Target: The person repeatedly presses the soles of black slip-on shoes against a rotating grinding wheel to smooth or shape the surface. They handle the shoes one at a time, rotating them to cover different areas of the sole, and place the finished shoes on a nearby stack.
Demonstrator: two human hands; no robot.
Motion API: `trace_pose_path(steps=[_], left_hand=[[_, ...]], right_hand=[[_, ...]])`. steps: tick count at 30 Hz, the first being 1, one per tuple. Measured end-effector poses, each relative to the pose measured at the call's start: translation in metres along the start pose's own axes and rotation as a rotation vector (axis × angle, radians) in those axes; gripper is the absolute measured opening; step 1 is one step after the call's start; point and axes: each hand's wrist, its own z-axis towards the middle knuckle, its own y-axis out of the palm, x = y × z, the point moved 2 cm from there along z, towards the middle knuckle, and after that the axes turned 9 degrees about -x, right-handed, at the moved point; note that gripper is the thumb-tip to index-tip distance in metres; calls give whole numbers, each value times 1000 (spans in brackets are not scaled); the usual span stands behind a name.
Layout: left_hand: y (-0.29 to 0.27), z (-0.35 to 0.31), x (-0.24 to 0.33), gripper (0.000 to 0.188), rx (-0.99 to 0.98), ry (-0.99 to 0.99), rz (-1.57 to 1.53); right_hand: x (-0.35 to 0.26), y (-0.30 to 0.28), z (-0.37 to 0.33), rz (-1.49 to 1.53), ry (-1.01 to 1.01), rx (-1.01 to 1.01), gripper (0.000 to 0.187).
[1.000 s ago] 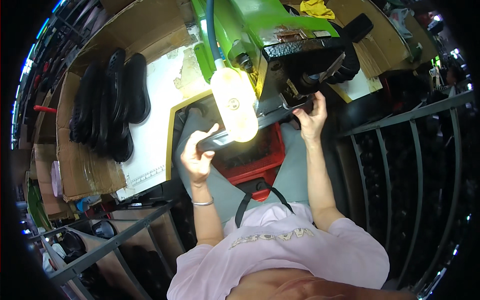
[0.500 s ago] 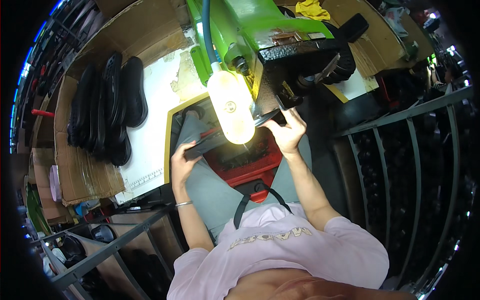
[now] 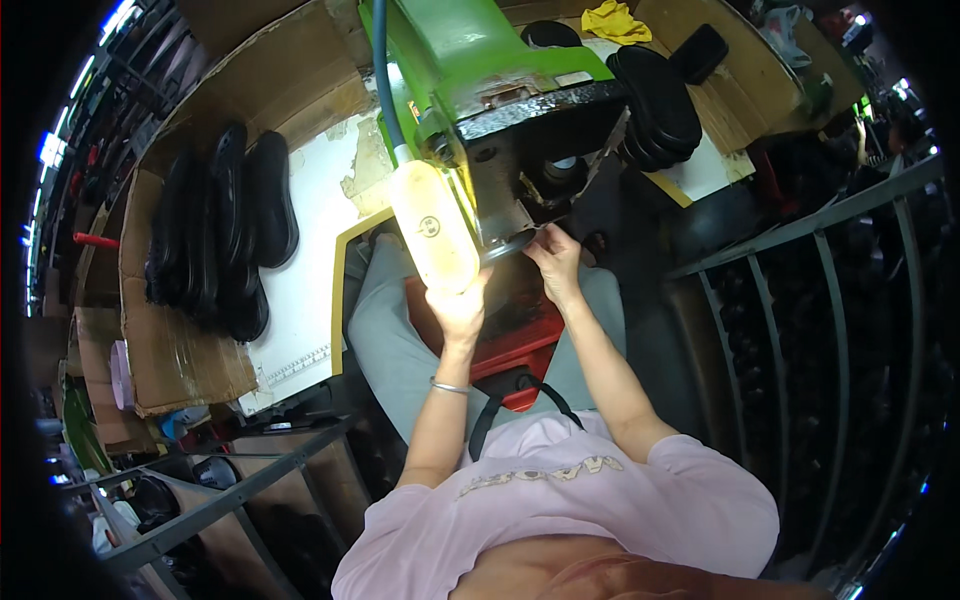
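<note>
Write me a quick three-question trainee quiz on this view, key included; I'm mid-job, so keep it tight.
1. True or false: the right grip pinches a thin dark piece.
2. Multiple choice: what hides part of the left grip?
A) a metal railing
B) the lit lamp
C) a black sole
3. Short answer: what colour is the cloth near the picture's top edge?

Key:
1. True.
2. B; the lamp's lower end covers part of the fingers.
3. Yellow.

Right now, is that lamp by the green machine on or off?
On: the lamp glows yellow-white, and the left hand near its lower end is brightly lit.
</note>
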Motion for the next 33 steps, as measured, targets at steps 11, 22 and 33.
trace_pose_path(steps=[11, 22, 33], left_hand=[[35, -10, -17, 30, 41, -61, -323], [0, -1, 22, 27, 41, 55, -116], [-95, -5, 15, 28, 57, 135, -568]], right_hand=[[43, -87, -34, 446, 143, 318, 68], [-110, -98, -13, -207, -353, 319, 68], [-115, -32, -6, -233, -343, 30, 72]])
